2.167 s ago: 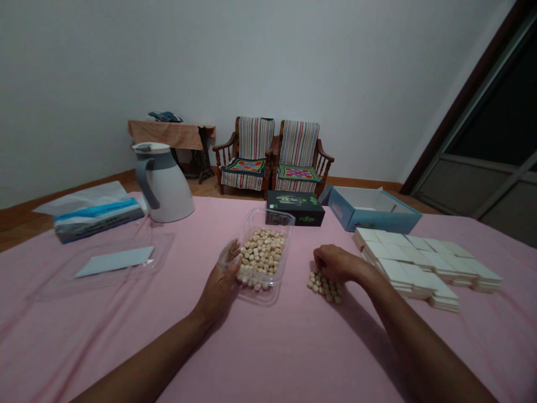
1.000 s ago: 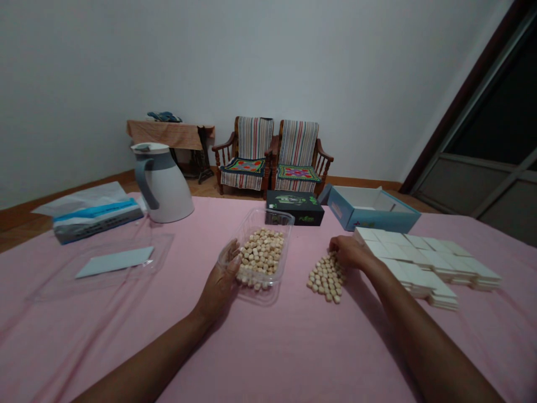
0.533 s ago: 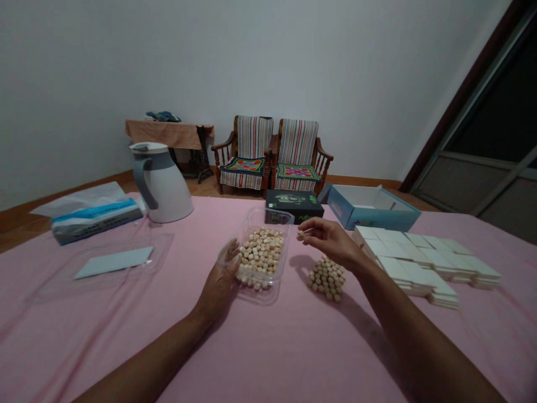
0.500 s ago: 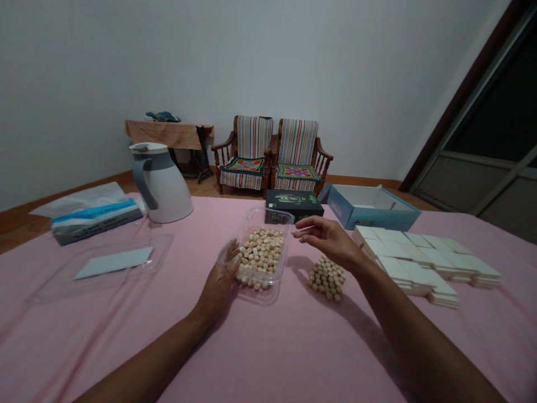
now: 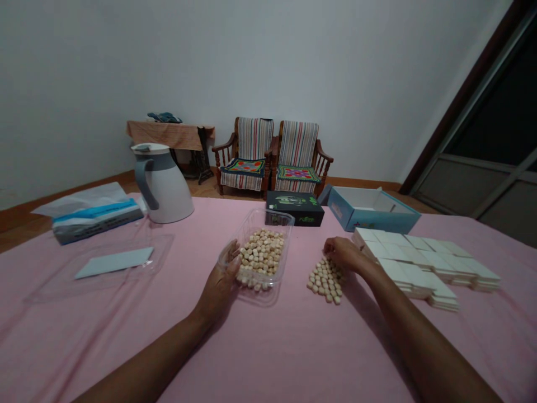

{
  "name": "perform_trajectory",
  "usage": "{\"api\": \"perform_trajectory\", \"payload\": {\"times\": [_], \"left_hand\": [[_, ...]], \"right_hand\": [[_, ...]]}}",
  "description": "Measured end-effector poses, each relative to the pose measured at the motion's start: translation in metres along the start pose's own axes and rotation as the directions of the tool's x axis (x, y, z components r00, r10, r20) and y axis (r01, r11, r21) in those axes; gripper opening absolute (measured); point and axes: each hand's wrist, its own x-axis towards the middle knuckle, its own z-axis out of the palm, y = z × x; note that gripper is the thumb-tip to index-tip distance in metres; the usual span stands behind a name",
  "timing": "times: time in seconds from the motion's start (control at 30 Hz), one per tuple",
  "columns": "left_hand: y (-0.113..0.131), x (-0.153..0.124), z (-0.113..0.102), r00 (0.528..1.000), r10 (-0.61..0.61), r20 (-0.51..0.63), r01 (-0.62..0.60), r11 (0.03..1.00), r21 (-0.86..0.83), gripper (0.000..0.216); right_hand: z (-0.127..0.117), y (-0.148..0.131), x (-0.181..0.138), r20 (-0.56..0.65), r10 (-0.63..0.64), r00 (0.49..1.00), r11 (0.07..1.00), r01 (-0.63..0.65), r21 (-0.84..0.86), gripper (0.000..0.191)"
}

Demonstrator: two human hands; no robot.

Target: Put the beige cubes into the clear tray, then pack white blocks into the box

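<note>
Carefully, my right hand (image 5: 342,253) curled its fingertips onto the far edge of the small pile of cubes (image 5: 326,280), at two o'clock from me, nudging gently. My left hand (image 5: 220,282), fingers wrapped around it, steadied the clear tray (image 5: 251,224) of cubes at twelve.
</note>
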Motion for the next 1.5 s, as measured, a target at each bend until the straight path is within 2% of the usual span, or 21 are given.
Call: {"api": "perform_trajectory", "payload": {"times": [0.23,0.3,0.33,0.37,0.4,0.47,0.53,0.57,0.63,0.67,0.73,0.8,0.87,0.93,0.97,1.03,1.17,1.27,1.37,1.43,1.5], "left_hand": [[0.003,0.0,0.002,1.0,-0.008,-0.002,0.008,1.0,-0.012,0.074],[0.004,-0.001,0.002,1.0,-0.007,0.001,0.007,1.0,-0.02,0.071],[0.004,-0.001,0.002,1.0,-0.006,-0.004,0.006,1.0,-0.021,0.069],[0.004,-0.001,0.002,1.0,-0.005,-0.011,0.004,1.0,-0.021,0.067],[0.004,-0.002,0.002,1.0,0.0,-0.017,0.0,1.0,-0.021,0.066],[0.004,-0.002,0.002,1.0,0.01,-0.015,-0.01,1.0,-0.024,0.065],[0.003,-0.001,0.002,1.0,0.017,-0.001,-0.017,0.999,-0.033,0.066],[0.002,-0.001,0.002,1.0,0.016,0.003,-0.016,0.999,-0.036,0.066],[0.001,0.0,0.002,1.0,0.007,0.001,-0.007,0.999,-0.031,0.066],[0.001,0.0,0.002,1.0,0.003,0.0,-0.003,1.0,-0.025,0.066],[0.001,0.0,0.001,1.0,-0.001,0.006,0.001,1.0,-0.012,0.067],[0.0,0.001,0.001,1.0,0.0,0.011,0.0,1.0,0.003,0.068],[0.0,0.0,0.0,1.0,0.001,0.007,-0.001,1.0,0.024,0.067],[0.0,0.0,-0.001,1.0,0.0,0.003,0.0,0.999,0.039,0.067],[0.0,0.0,-0.001,1.0,0.0,0.003,0.0,0.999,0.043,0.068],[0.0,0.0,-0.001,1.0,0.004,0.007,-0.005,0.999,0.046,0.069],[-0.003,0.0,-0.001,1.0,0.005,0.004,-0.005,0.999,0.052,0.067],[-0.008,0.002,-0.005,0.999,0.031,-0.029,-0.029,0.997,0.076,0.071],[-0.01,0.004,-0.01,0.989,0.125,-0.078,-0.111,0.98,0.163,0.08],[-0.007,0.005,-0.013,0.967,0.231,-0.107,-0.194,0.94,0.281,0.079],[-0.001,0.002,-0.015,0.917,0.392,-0.07,-0.322,0.833,0.449,0.064]], "right_hand": [[0.006,0.006,0.007,-0.061,0.054,0.997,0.998,-0.052,0.027,0.013],[0.002,0.001,0.005,-0.113,0.014,0.994,0.992,0.0,0.129,0.01],[-0.001,-0.004,0.003,-0.14,-0.029,0.99,0.97,0.061,0.234,0.009],[-0.005,-0.012,-0.001,-0.167,-0.082,0.983,0.919,0.139,0.369,0.008],[-0.01,-0.021,-0.005,-0.199,-0.139,0.97,0.826,0.224,0.518,0.007],[-0.021,-0.042,-0.016,-0.234,-0.237,0.943,0.585,0.331,0.74,0.009],[-0.032,-0.062,-0.027,-0.281,-0.289,0.915,0.359,0.376,0.855,0.02],[-0.036,-0.069,-0.031,-0.298,-0.302,0.905,0.285,0.384,0.878,0.024],[-0.041,-0.076,-0.035,-0.324,-0.29,0.901,0.24,0.396,0.886,0.026],[-0.042,-0.075,-0.035,-0.326,-0.275,0.905,0.262,0.396,0.88,0.024],[-0.04,-0.066,-0.031,-0.308,-0.236,0.922,0.371,0.378,0.848,0.018],[-0.036,-0.051,-0.025,-0.272,-0.193,0.943,0.566,0.333,0.754,0.015],[-0.031,-0.034,-0.018,-0.222,-0.165,0.961,0.804,0.262,0.534,0.016],[-0.026,-0.019,-0.013,-0.14,-0.134,0.981,0.957,0.165,0.24,0.019],[-0.023,-0.013,-0.011,-0.091,-0.112,0.989,0.985,0.123,0.122,0.018],[-0.017,-0.007,-0.008,0.002,-0.083,0.997,0.996,0.083,0.007,0.013],[-0.007,-0.007,-0.005,0.105,-0.125,0.987,0.992,0.124,0.014,0.015],[-0.002,-0.012,-0.005,0.099,-0.131,0.986,0.991,0.131,0.004,0.018],[0.001,-0.015,-0.006,0.069,-0.103,0.992,0.994,0.105,-0.018,0.017],[0.0,-0.016,-0.006,0.021,-0.082,0.996,0.997,0.082,-0.012,0.014],[-0.004,-0.019,-0.007,-0.074,-0.089,0.993,0.995,0.092,0.039,0.012]]}}
